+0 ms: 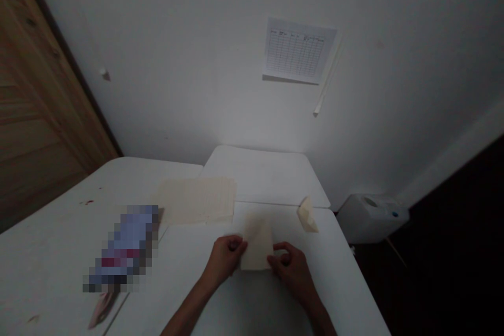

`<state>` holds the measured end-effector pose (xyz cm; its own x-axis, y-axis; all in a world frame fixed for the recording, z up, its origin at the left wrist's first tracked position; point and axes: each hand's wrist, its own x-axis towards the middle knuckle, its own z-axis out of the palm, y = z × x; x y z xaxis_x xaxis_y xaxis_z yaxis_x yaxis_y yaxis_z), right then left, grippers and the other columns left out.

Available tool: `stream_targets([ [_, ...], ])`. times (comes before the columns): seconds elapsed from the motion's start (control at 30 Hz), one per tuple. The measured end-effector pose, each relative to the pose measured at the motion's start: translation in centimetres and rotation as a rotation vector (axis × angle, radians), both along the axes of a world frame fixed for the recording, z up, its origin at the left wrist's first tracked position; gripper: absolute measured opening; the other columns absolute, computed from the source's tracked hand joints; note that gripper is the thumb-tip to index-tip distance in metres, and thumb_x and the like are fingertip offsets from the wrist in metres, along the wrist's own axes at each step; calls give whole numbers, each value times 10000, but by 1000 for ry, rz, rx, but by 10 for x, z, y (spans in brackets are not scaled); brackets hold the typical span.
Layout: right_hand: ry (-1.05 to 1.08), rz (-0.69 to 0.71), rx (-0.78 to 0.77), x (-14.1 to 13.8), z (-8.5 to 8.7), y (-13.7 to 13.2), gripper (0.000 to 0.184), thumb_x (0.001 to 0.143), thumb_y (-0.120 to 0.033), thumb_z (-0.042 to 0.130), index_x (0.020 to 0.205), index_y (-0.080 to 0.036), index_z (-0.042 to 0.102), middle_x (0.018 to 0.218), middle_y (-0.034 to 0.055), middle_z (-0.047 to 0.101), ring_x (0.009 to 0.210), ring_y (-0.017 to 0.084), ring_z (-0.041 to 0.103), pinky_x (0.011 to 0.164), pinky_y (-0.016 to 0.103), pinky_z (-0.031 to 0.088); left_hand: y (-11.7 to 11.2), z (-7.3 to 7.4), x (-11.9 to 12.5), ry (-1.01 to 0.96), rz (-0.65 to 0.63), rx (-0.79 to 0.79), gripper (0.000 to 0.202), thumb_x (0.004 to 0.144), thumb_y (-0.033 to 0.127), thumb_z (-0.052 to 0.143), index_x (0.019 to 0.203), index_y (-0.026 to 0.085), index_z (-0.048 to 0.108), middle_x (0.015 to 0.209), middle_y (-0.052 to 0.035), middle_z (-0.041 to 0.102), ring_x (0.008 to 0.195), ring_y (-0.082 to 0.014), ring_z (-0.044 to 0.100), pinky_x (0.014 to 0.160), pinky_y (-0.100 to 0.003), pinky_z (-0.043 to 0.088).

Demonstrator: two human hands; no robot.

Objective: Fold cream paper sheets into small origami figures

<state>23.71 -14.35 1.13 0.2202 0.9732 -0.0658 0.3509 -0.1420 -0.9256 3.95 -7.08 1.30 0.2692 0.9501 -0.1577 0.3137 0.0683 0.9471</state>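
A small cream sheet of folded paper (pixel 257 248) is held up between my two hands, above the white table. My left hand (pixel 227 256) pinches its left edge between thumb and fingers. On the opposite side, my right hand (pixel 290 266) grips the right edge the same way. Behind and to the left lies a stack of cream lined paper (pixel 199 200), flat on the table. A folded cream paper shape (pixel 307 215) with a pointed top rests near the table's right edge.
White tables (pixel 271 176) stand pushed together against the wall. A blurred-out blue item (pixel 128 241) lies at left, with a pinkish object (pixel 103 307) below it. A printed sheet (pixel 299 51) hangs on the wall. A white container (pixel 370 218) stands beyond the right edge.
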Motion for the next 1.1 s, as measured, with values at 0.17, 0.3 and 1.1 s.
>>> stream_targets([
  [0.17, -458, -41, 334, 6, 5, 8, 188, 868, -346, 584, 918, -188, 673, 872, 73, 699, 742, 198, 624, 715, 316, 490, 0, -6, 1, 95, -38, 47, 279, 725, 382, 622, 559, 179, 524, 429, 41, 469, 410, -125, 466, 408, -210, 299],
  [0.3, -615, 251, 463, 6, 6, 25, 174, 908, -171, 524, 1017, -184, 658, 1033, 68, 690, 969, 205, 588, 863, 333, 479, -3, -3, 2, 215, -82, 131, 122, 731, 214, 595, 837, 156, 613, 574, 6, 597, 543, -159, 569, 509, -225, 388],
  [1.1, -950, 390, 297, -4, 11, 29, 504, 878, -52, 425, 1354, -209, 478, 1161, 52, 661, 930, 217, 555, 844, 305, 434, -5, -2, 8, 746, -475, 872, 576, 806, 99, 467, 1376, 174, 432, 1430, -94, 463, 1232, -276, 456, 1025, -450, 327],
])
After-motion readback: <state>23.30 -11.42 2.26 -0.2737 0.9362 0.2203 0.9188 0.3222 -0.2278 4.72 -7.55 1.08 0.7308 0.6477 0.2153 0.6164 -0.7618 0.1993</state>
